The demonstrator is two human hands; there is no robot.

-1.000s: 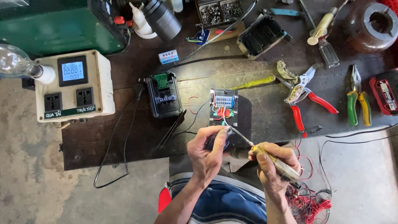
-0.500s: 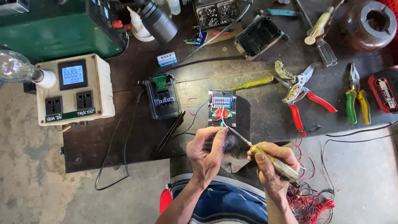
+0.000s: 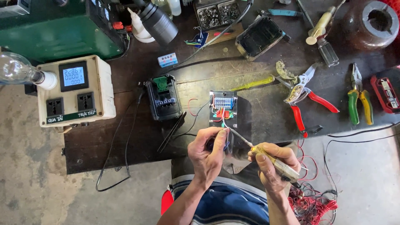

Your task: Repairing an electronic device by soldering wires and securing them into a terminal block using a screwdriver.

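Left hand (image 3: 207, 153) pinched shut, apparently; right hand (image 3: 273, 164) curled in a fist-like grip.

Bare forearms, no sleeves; blue clothing with white and red trim.

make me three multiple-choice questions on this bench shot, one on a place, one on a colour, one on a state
1. Where does the small circuit board lie?
A. on the dark table, ahead of both hands
B. on the concrete floor
C. on top of the green machine

2. What colour are the handles of the pruning shears?
A. blue
B. red
C. white

3. What is the right hand doing?
A. resting flat and empty
B. gripping a slim yellow-handled tool
C. holding the light bulb

Answers:
1 A, the board sits on the dark table just beyond the left hand.
2 B, both handles show red.
3 B, the fingers wrap the yellow-handled tool, whose tip points toward the board.
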